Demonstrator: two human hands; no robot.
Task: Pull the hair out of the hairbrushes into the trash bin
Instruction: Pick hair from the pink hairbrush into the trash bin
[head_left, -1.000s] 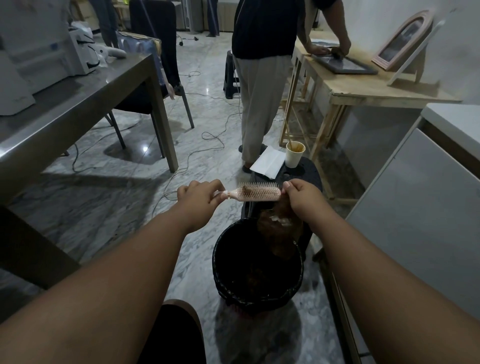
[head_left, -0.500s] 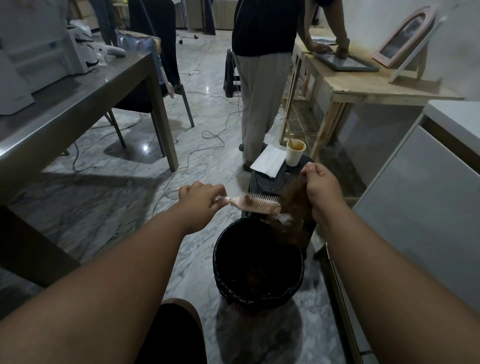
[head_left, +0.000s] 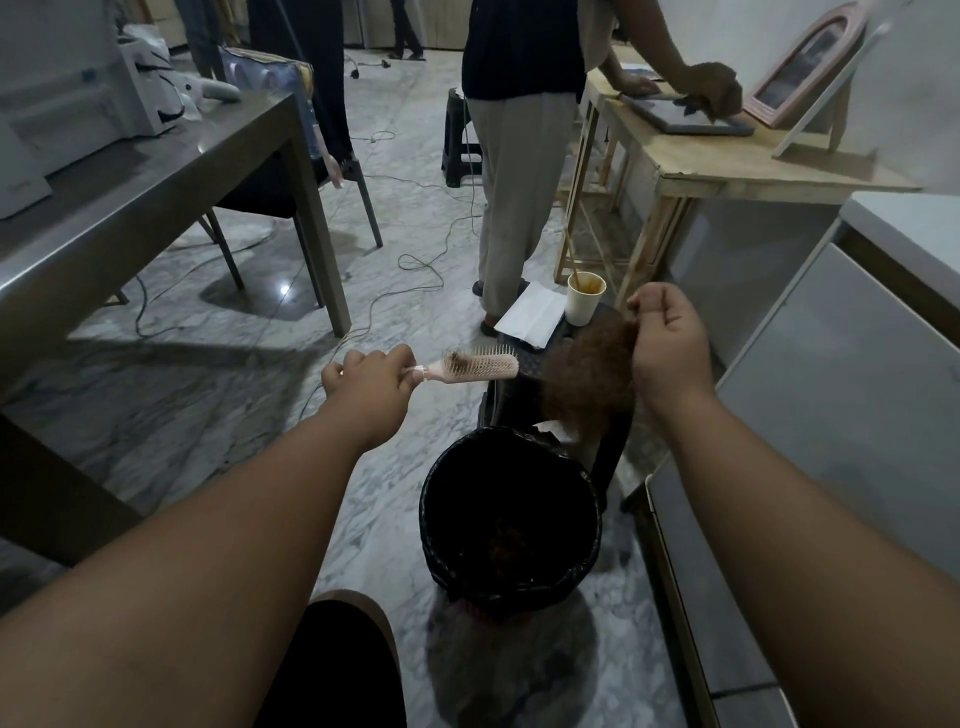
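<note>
Hairbrush (head_left: 480, 366), pink: was gripped by its handle in left hand (head_left: 371, 382), level, small tuft in bristles near handle. Hair clump (head_left: 589, 384), brown: was pinched in right hand (head_left: 667, 345), apart from the brush, and hung above far rim of trash bin (head_left: 427, 519), which stood on the floor.

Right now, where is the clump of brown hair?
In the head view, the clump of hair hangs right of centre, pinched by the right hand, just right of the hairbrush and above the far rim of the black trash bin.
</note>
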